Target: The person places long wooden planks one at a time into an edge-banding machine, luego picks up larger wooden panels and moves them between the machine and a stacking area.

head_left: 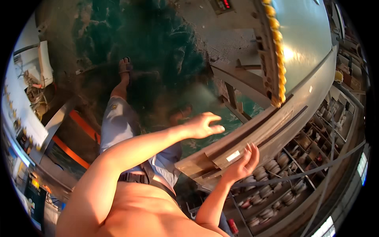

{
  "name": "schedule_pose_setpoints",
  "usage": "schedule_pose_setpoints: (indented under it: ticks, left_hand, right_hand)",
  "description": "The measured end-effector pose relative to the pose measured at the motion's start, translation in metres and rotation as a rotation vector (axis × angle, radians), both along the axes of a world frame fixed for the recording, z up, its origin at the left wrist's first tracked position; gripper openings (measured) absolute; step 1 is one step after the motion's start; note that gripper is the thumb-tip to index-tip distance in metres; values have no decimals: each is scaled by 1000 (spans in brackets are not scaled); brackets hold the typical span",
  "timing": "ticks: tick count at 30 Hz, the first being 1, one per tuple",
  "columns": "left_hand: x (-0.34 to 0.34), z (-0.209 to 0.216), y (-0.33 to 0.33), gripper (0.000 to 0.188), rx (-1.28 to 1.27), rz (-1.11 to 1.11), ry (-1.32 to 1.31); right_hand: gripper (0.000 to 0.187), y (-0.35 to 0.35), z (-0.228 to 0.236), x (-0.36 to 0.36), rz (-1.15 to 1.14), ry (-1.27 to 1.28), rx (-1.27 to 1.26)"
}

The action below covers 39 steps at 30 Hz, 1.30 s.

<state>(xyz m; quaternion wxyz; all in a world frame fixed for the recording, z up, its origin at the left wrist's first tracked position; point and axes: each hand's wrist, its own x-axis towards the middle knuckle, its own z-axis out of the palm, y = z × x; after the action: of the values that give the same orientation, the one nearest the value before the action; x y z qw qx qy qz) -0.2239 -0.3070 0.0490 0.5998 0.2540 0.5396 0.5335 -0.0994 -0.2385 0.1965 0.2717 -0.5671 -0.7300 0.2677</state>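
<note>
My left hand [203,125] is in the air over the green floor, thumb and fingers apart with nothing between them. It is a short way left of a long brown-grey metal ledge [272,130] that runs from the lower middle up to the right. At the ledge's near edge is my right hand [241,168], palm up and fingers stretched; whether it touches the ledge I cannot tell. Beside its fingertips a small white label [233,156] sticks to a flat strip on the ledge. Above the ledge hangs a dark bar with a row of yellow rounded pieces [279,51] along it.
Below right of the ledge stands a rack [276,185] with several compartments of rounded metal parts. A large pale metal panel [304,43] rises behind the yellow row. Orange bars [71,152] lie to my left. At the top is a red-lit display [225,4].
</note>
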Motion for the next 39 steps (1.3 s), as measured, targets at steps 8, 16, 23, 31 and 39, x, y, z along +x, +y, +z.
schedule_pose_setpoints:
  ticks: [8, 16, 23, 31, 39]
  left_hand:
    - [-194, -175, -162, 37, -818, 551, -173]
    - [-251, -302, -186, 40, -758, 785, -142]
    - [-214, -295, -153, 37, -777, -51, 120]
    - [-152, -186, -148, 48, -584, 279, 432]
    - [-85, 77, -3, 21, 114, 406, 613]
  right_hand:
    - [33, -63, -266, -184, 427, -226, -723]
    - [35, 15, -479, -32, 374, -721, -568]
    - [33, 29, -511, -27, 167, -595, -835]
    - [23, -141, -425, -112, 196, -648, -798]
    - [48, -269, -192, -150, 578, 530, -866]
